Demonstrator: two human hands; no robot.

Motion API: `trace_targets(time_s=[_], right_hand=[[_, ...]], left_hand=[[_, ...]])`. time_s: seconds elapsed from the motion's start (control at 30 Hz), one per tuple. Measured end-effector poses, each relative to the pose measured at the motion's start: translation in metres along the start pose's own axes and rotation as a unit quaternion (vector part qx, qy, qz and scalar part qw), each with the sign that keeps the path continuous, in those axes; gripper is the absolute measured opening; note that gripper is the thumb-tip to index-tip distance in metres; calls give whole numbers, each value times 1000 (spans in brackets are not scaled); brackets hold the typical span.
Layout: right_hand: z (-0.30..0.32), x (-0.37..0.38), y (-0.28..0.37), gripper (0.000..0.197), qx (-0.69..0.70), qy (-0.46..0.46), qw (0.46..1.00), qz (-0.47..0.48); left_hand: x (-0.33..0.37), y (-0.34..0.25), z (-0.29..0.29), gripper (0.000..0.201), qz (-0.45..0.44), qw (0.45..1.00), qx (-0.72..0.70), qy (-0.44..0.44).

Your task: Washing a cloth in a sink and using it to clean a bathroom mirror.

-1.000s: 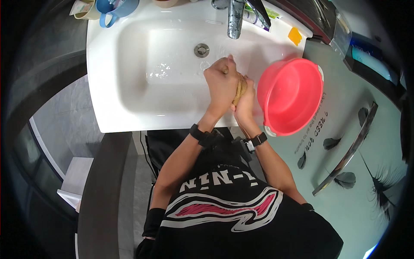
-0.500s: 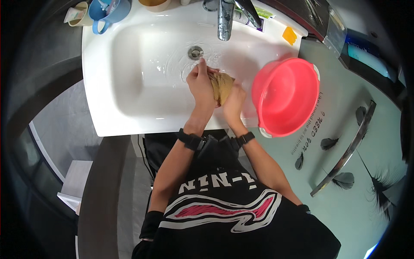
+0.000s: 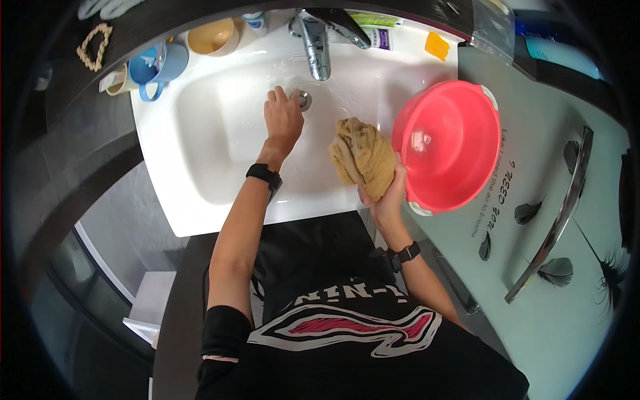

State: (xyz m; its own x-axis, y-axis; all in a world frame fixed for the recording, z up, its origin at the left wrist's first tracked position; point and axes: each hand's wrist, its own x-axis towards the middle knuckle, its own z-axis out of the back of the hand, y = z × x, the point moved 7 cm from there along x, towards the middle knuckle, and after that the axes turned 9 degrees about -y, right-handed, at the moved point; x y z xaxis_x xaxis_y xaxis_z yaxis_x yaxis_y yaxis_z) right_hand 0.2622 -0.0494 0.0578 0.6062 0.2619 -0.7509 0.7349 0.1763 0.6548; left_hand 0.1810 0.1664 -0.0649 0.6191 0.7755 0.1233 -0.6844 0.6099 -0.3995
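My right hand [image 3: 390, 190] grips the lower end of a wet, bunched tan-yellow towel [image 3: 363, 157], holding it over the right front part of the white sink [image 3: 220, 180]. The towel's upper end is crumpled, and its right side is close to the pink basin [image 3: 453, 143]. Over the sink's middle, my left hand [image 3: 283, 120] is apart from the towel, back upward. Its fingers are loosely bent and a little spread, with nothing seen in them. Beside its thumb lies the metal drain [image 3: 305, 101]; the fingertips' undersides are hidden.
A chrome faucet [image 3: 316, 50] reaches over the sink from the back. At the back left stand a blue mug [image 3: 160, 63], a beige cup [image 3: 120, 81] and a tan bowl [image 3: 213, 37]. An orange piece [image 3: 437, 46] lies at the back right, by a glass counter [image 3: 533, 173].
Both hands were together on the towel over the sink. My left hand has let go and moved left; my right hand has brought the towel right and nearer. The view has shifted slightly.
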Motion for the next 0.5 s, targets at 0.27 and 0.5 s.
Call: trace_targets(time_s=[0.27,0.5], right_hand=[[14,-5,-9,45,7,-5,1000,26],[12,-14,-3,44,13,-10,999,34]], left_hand=[[-9,-12,-16,30,-60,996,10,68],[-7,-13,26,36,-11,999,-37,22]])
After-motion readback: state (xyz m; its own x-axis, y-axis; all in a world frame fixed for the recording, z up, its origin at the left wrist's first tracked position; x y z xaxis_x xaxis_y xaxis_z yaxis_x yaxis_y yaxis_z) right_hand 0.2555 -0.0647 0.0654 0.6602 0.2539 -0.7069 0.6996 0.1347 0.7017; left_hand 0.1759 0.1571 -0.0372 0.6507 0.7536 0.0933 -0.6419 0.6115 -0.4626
